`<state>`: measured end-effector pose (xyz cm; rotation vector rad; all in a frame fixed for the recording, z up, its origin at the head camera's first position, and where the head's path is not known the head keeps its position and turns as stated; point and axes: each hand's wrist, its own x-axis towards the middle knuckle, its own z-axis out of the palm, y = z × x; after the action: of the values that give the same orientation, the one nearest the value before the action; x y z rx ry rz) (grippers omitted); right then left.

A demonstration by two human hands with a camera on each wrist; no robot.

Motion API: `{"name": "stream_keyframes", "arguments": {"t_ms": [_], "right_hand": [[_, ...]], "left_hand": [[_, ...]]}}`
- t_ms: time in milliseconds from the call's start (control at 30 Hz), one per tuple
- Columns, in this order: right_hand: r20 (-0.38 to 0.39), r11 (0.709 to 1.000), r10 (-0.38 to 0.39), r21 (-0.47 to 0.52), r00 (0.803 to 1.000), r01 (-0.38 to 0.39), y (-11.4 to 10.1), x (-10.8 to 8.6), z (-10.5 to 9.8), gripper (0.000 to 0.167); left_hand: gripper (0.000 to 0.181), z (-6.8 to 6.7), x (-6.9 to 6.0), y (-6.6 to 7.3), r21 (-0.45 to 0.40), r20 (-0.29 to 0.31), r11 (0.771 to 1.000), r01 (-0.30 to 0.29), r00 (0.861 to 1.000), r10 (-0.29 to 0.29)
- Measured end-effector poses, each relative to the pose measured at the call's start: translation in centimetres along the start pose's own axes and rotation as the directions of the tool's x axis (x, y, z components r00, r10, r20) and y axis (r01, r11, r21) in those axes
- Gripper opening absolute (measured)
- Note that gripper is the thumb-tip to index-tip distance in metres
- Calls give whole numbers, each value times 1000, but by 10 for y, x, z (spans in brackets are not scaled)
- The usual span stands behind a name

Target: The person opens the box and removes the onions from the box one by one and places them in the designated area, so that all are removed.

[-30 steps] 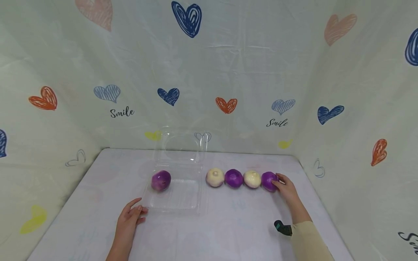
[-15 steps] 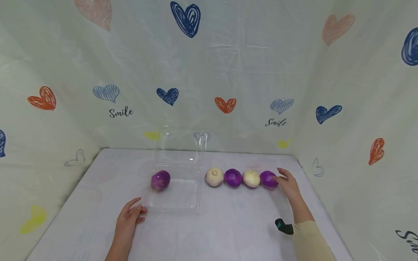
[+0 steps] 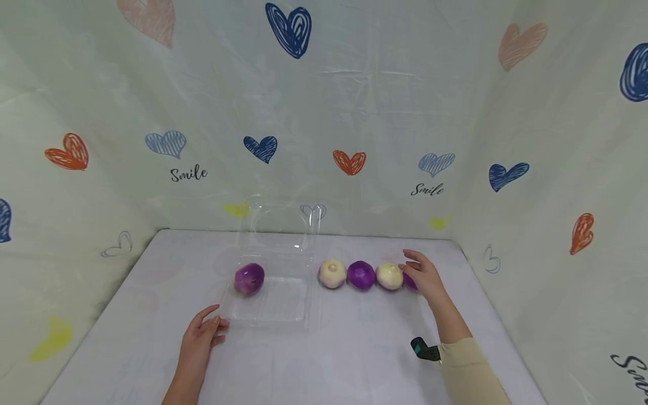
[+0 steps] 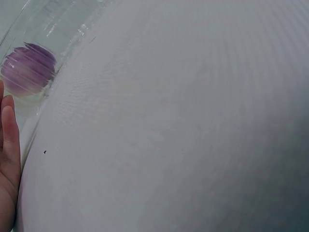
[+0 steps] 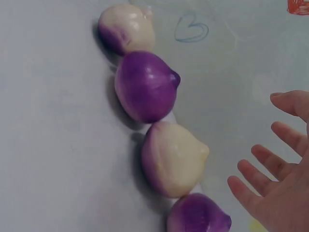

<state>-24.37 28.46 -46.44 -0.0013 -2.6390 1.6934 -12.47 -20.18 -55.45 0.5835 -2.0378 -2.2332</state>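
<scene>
In the head view my left hand (image 3: pixel 201 336) rests beside the front left corner of a clear plastic clamshell box (image 3: pixel 291 323), its fingertips at the wall. Inside the box, at the left, lies a purple onion (image 3: pixel 249 279). To the box's right is a touching row: a white onion (image 3: pixel 332 274), a purple onion (image 3: pixel 361 275), another white onion (image 3: pixel 388 277) and a purple onion (image 3: pixel 411 282) at the end. My right hand (image 3: pixel 425 278) hovers by the row's right end, partly hiding that last onion. In the right wrist view its fingers (image 5: pixel 254 176) are spread and hold nothing.
The box's raised lid (image 3: pixel 278 228) leans up at the back of the white-covered table (image 3: pixel 354 360). Behind stands a pale curtain (image 3: pixel 374 101) printed with hearts. A dark wrist device (image 3: pixel 424 350) sticks out from my right sleeve (image 3: pixel 468 368).
My right hand has left the rightmost purple onion, lifted and moved left toward the white onion beside it. The left hand has stayed at the box, and the onions lie as before.
</scene>
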Motion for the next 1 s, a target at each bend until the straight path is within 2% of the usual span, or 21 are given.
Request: {"name": "stream_keyframes", "arguments": {"t_ms": [267, 400, 633, 833, 1000], "right_hand": [[85, 996, -13, 85, 996, 5, -13, -7, 33, 48], [95, 993, -19, 119, 995, 7, -20, -13, 48, 46], [118, 983, -56, 182, 991, 34, -30, -21, 81, 45], [135, 957, -112, 282, 985, 70, -37, -22, 108, 41], [159, 944, -160, 313, 974, 104, -45, -24, 128, 38]], "left_hand": [[39, 1, -1, 0, -4, 5, 1000, -24, 1000, 24], [39, 1, -2, 0, -3, 11, 1000, -23, 1000, 23], [39, 0, 0, 5, 29, 11, 999, 31, 999, -31], [40, 0, -2, 10, -6, 30, 997, 75, 997, -75], [38, 2, -3, 11, -46, 44, 993, 109, 993, -107]]}}
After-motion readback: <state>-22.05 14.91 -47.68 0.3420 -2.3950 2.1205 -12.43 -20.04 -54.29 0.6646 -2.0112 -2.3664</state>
